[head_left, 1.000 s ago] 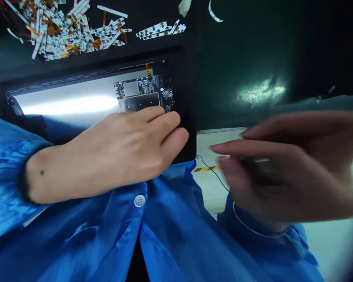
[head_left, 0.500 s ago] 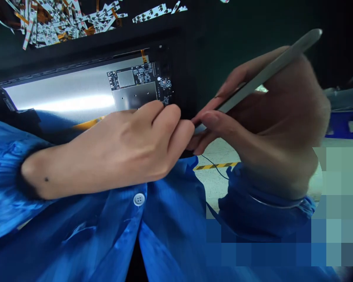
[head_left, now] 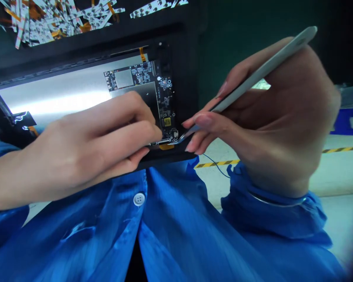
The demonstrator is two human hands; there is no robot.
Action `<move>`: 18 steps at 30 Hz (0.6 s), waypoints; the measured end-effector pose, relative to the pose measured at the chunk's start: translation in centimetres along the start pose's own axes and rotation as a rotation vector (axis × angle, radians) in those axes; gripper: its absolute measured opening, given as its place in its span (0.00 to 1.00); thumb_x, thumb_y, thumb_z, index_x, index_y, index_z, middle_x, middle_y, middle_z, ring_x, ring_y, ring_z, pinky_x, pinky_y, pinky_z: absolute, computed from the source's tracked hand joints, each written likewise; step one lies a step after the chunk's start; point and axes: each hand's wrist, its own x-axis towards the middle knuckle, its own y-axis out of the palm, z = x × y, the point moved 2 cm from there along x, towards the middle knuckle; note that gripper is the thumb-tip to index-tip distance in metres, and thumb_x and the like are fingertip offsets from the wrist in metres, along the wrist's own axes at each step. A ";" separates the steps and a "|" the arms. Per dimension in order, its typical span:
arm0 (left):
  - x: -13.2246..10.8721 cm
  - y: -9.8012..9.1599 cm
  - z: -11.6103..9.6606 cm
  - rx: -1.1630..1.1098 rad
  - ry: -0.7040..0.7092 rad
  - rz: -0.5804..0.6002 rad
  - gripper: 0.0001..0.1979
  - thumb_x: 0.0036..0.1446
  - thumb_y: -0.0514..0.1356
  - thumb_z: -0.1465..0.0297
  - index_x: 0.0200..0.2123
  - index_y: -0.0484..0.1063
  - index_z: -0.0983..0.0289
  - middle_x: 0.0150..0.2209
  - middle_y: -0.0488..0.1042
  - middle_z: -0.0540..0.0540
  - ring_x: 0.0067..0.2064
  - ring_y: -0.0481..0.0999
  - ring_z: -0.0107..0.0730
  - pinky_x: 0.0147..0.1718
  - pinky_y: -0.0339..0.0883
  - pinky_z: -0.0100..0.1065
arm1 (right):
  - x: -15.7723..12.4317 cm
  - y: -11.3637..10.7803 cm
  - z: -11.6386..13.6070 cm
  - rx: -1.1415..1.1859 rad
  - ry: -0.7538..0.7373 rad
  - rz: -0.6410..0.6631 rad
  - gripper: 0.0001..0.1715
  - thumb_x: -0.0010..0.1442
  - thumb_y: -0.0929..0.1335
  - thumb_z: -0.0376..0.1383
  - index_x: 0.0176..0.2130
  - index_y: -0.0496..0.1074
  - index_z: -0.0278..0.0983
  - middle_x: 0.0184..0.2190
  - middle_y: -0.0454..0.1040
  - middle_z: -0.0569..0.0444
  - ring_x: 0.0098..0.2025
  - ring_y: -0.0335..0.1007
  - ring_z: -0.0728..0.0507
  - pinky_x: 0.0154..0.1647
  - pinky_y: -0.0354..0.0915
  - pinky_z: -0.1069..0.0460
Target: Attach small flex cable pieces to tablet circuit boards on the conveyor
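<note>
An opened tablet lies in front of me, its bright metal backing and dark circuit board exposed. My right hand is closed in a pencil-like grip on a pair of metal tweezers. The bent tips reach the board's lower right corner, beside a small orange flex tab. Across the tablet's lower part lies my left hand, its fingers curled and pressed together at the board's near edge. Whatever is under those fingertips is hidden.
A heap of white and orange flex strips lies at the upper left, with more strips to its right. The tablet rests in a black tray. At the far right is a blue plastic part above the floor.
My left hand has drawn back to the left, uncovering the board's lower right corner. The tweezer tips now show at that corner, clear of my left fingers.
</note>
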 end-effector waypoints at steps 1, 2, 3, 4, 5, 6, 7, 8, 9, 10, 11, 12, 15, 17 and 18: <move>-0.1 0.1 0.0 -0.058 -0.058 -0.018 0.09 0.72 0.52 0.69 0.52 0.68 0.62 0.48 0.69 0.51 0.49 0.75 0.31 0.43 0.76 0.31 | 0.0 0.1 0.0 -0.001 0.000 0.005 0.21 0.55 0.79 0.31 0.41 0.67 0.40 0.24 0.74 0.62 0.25 0.78 0.42 0.19 0.76 0.51; -0.1 0.3 0.1 -0.128 -0.130 -0.034 0.09 0.72 0.52 0.67 0.51 0.68 0.61 0.45 0.71 0.49 0.45 0.77 0.29 0.36 0.76 0.27 | 0.0 0.1 0.0 0.000 0.001 -0.001 0.22 0.54 0.80 0.31 0.40 0.67 0.40 0.24 0.74 0.63 0.24 0.77 0.43 0.19 0.76 0.51; -0.2 0.4 0.1 -0.199 -0.201 -0.051 0.09 0.72 0.52 0.65 0.49 0.69 0.60 0.42 0.71 0.47 0.42 0.77 0.27 0.30 0.73 0.24 | 0.0 0.2 0.0 0.002 0.006 -0.022 0.22 0.53 0.80 0.31 0.40 0.68 0.40 0.23 0.74 0.63 0.23 0.77 0.43 0.19 0.76 0.52; -0.2 0.5 0.2 -0.253 -0.258 -0.067 0.09 0.73 0.51 0.63 0.47 0.69 0.59 0.39 0.72 0.45 0.39 0.78 0.25 0.26 0.71 0.23 | -0.1 0.3 -0.1 0.003 0.013 -0.050 0.23 0.52 0.80 0.31 0.40 0.68 0.40 0.23 0.73 0.63 0.23 0.77 0.43 0.20 0.76 0.52; -0.2 0.7 0.2 -0.281 -0.285 -0.077 0.10 0.73 0.51 0.62 0.46 0.69 0.58 0.38 0.72 0.44 0.38 0.78 0.24 0.27 0.71 0.23 | -0.2 0.4 -0.1 0.007 0.018 -0.080 0.23 0.51 0.81 0.31 0.40 0.68 0.40 0.23 0.74 0.63 0.24 0.78 0.43 0.20 0.76 0.52; -0.2 0.7 0.1 -0.280 -0.274 -0.078 0.11 0.73 0.50 0.61 0.45 0.70 0.58 0.39 0.73 0.44 0.39 0.77 0.25 0.30 0.73 0.26 | -0.4 0.6 -0.2 0.005 0.023 -0.108 0.24 0.51 0.81 0.31 0.40 0.68 0.40 0.24 0.74 0.63 0.25 0.78 0.42 0.21 0.77 0.51; -0.1 0.8 0.0 -0.263 -0.236 -0.080 0.12 0.73 0.49 0.61 0.44 0.70 0.59 0.41 0.74 0.45 0.40 0.77 0.25 0.35 0.75 0.29 | -0.5 0.7 -0.2 0.001 0.027 -0.139 0.23 0.51 0.81 0.31 0.40 0.68 0.41 0.24 0.75 0.63 0.26 0.79 0.42 0.22 0.77 0.51; 0.0 0.9 0.0 -0.253 -0.221 -0.068 0.12 0.73 0.49 0.62 0.44 0.70 0.59 0.43 0.74 0.45 0.42 0.77 0.26 0.39 0.75 0.31 | -0.7 0.9 -0.2 -0.007 0.031 -0.166 0.23 0.52 0.80 0.30 0.41 0.68 0.41 0.25 0.75 0.62 0.27 0.79 0.42 0.23 0.77 0.52; 0.1 0.9 -0.1 -0.246 -0.217 -0.065 0.12 0.74 0.48 0.63 0.45 0.70 0.60 0.43 0.74 0.46 0.42 0.77 0.26 0.41 0.75 0.32 | -0.9 1.0 -0.2 -0.013 0.034 -0.186 0.23 0.53 0.80 0.30 0.41 0.68 0.41 0.25 0.75 0.62 0.28 0.80 0.42 0.24 0.78 0.52; 0.2 1.0 -0.1 -0.248 -0.230 -0.068 0.13 0.74 0.47 0.64 0.44 0.70 0.60 0.43 0.74 0.47 0.42 0.77 0.26 0.41 0.76 0.33 | -1.0 1.2 -0.1 -0.019 0.035 -0.201 0.22 0.54 0.79 0.28 0.41 0.68 0.41 0.26 0.76 0.62 0.29 0.80 0.42 0.24 0.78 0.52; 0.4 1.1 -0.1 -0.257 -0.251 -0.075 0.13 0.74 0.47 0.63 0.44 0.69 0.60 0.41 0.73 0.47 0.42 0.77 0.26 0.40 0.76 0.33 | -1.1 1.3 -0.1 -0.025 0.038 -0.212 0.21 0.56 0.78 0.27 0.42 0.68 0.41 0.27 0.76 0.62 0.29 0.80 0.43 0.24 0.78 0.53; 0.5 1.2 -0.1 -0.258 -0.266 -0.084 0.13 0.73 0.46 0.63 0.43 0.69 0.60 0.41 0.73 0.46 0.42 0.77 0.26 0.40 0.76 0.33 | -1.1 1.4 0.0 -0.031 0.042 -0.217 0.19 0.58 0.76 0.26 0.42 0.67 0.40 0.27 0.76 0.63 0.29 0.80 0.44 0.24 0.78 0.53; 1.3 1.3 -0.4 -0.182 -0.213 -0.091 0.15 0.73 0.43 0.65 0.42 0.68 0.60 0.40 0.71 0.46 0.42 0.78 0.25 0.41 0.76 0.33 | -1.1 1.6 0.2 -0.046 0.046 -0.221 0.16 0.60 0.73 0.23 0.42 0.66 0.38 0.26 0.74 0.64 0.28 0.79 0.46 0.24 0.79 0.55; 1.7 1.3 -0.6 -0.088 -0.213 -0.076 0.16 0.72 0.42 0.67 0.41 0.69 0.61 0.41 0.71 0.48 0.42 0.78 0.27 0.39 0.76 0.32 | -1.1 1.6 0.0 -0.046 0.047 -0.235 0.17 0.59 0.73 0.23 0.41 0.66 0.38 0.26 0.73 0.64 0.30 0.80 0.45 0.25 0.79 0.55; 1.9 1.3 -0.6 -0.060 -0.229 -0.073 0.16 0.72 0.43 0.66 0.41 0.69 0.62 0.40 0.72 0.48 0.42 0.78 0.28 0.38 0.76 0.31 | -1.1 1.6 0.0 -0.038 0.034 -0.244 0.18 0.58 0.74 0.23 0.41 0.66 0.38 0.25 0.73 0.64 0.31 0.81 0.44 0.24 0.79 0.56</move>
